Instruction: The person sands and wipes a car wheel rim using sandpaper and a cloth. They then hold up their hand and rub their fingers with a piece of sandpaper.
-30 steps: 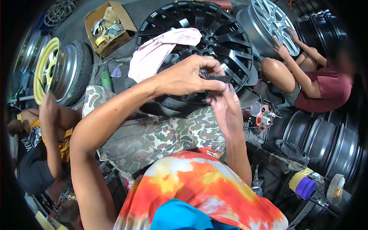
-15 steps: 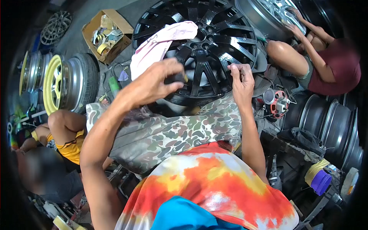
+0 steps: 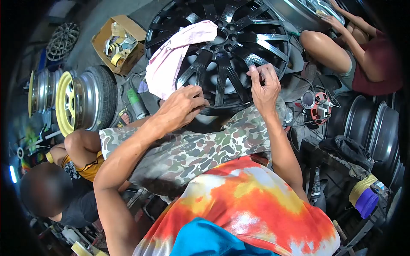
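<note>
Floor (image 3: 141,15) bears a box (image 3: 133,59) left of the wheel (image 3: 223,64); left hand (image 3: 183,105) and right hand (image 3: 265,87) curl at its near side, grips I cannot tell.

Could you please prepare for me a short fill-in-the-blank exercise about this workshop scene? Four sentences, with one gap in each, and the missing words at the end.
1. The large wheel rim that bears a cloth is ____ in colour.
2. The cloth itself is pale ____.
3. The cloth lies nearer to the ____ hand than to the other hand.
4. The cardboard box is not closed but ____.

Missing words: black; pink; left; open.
</note>
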`<state>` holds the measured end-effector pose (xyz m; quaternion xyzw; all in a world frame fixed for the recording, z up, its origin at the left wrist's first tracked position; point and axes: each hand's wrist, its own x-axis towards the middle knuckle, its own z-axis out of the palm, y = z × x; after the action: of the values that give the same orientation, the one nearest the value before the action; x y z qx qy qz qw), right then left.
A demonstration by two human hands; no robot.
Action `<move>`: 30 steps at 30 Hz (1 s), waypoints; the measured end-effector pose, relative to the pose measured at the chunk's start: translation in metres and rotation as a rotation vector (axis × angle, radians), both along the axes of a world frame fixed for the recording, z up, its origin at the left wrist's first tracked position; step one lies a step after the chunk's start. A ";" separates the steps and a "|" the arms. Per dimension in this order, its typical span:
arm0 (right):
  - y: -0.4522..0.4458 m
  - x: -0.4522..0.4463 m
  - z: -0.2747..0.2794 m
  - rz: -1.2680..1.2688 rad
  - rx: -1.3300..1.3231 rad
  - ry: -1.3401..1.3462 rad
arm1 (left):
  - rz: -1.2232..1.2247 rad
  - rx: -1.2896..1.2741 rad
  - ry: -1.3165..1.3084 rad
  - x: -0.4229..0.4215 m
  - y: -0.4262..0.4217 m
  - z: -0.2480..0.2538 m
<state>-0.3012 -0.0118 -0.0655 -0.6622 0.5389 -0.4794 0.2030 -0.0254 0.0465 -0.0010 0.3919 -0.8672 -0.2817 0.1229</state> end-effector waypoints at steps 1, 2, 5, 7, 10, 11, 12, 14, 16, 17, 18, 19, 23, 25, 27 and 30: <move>0.000 0.000 -0.001 -0.008 0.003 -0.001 | 0.010 0.008 0.004 -0.004 0.001 0.000; 0.000 0.000 -0.001 -0.013 0.007 -0.001 | 0.023 0.018 0.009 -0.007 0.002 0.000; 0.001 -0.001 0.001 -0.016 0.002 0.030 | 0.013 -0.033 -0.002 -0.015 0.002 -0.003; 0.001 0.000 0.001 -0.012 -0.001 0.019 | 0.004 -0.023 -0.028 -0.011 0.001 -0.001; 0.001 0.000 0.001 -0.016 -0.003 0.009 | -0.002 -0.022 -0.048 -0.010 0.000 -0.002; 0.001 0.000 0.000 -0.009 -0.001 0.005 | 0.017 -0.031 -0.047 -0.010 0.002 -0.003; 0.001 0.000 -0.001 -0.008 -0.004 0.001 | 0.018 -0.033 -0.050 -0.012 0.003 -0.005; -0.001 0.001 -0.002 -0.023 -0.030 0.012 | 0.033 -0.041 -0.016 -0.020 0.004 -0.009; 0.000 0.002 0.001 -0.021 -0.022 0.015 | 0.061 -0.036 -0.010 -0.021 0.006 -0.005; 0.001 0.001 0.002 -0.024 -0.007 0.024 | 0.068 -0.040 -0.044 -0.019 0.007 -0.004; 0.002 0.000 0.003 -0.027 -0.010 0.026 | 0.072 -0.043 -0.077 -0.017 0.008 -0.003; 0.002 0.000 0.002 -0.023 -0.005 0.035 | 0.080 -0.033 -0.098 -0.015 0.008 -0.003; 0.001 0.000 -0.001 -0.022 -0.023 0.040 | 0.105 -0.070 -0.090 -0.021 0.011 -0.011; 0.000 0.002 0.000 -0.029 -0.042 0.038 | 0.118 -0.061 -0.087 -0.030 0.011 -0.008; 0.001 0.000 -0.001 -0.024 -0.053 0.047 | 0.111 -0.076 -0.113 -0.026 0.011 -0.003; 0.001 -0.001 -0.002 -0.011 -0.025 0.057 | 0.097 -0.099 -0.163 -0.020 0.011 -0.002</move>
<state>-0.3025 -0.0107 -0.0675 -0.6753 0.5419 -0.4682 0.1765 -0.0452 0.0573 -0.0027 0.4485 -0.8671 -0.1996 0.0844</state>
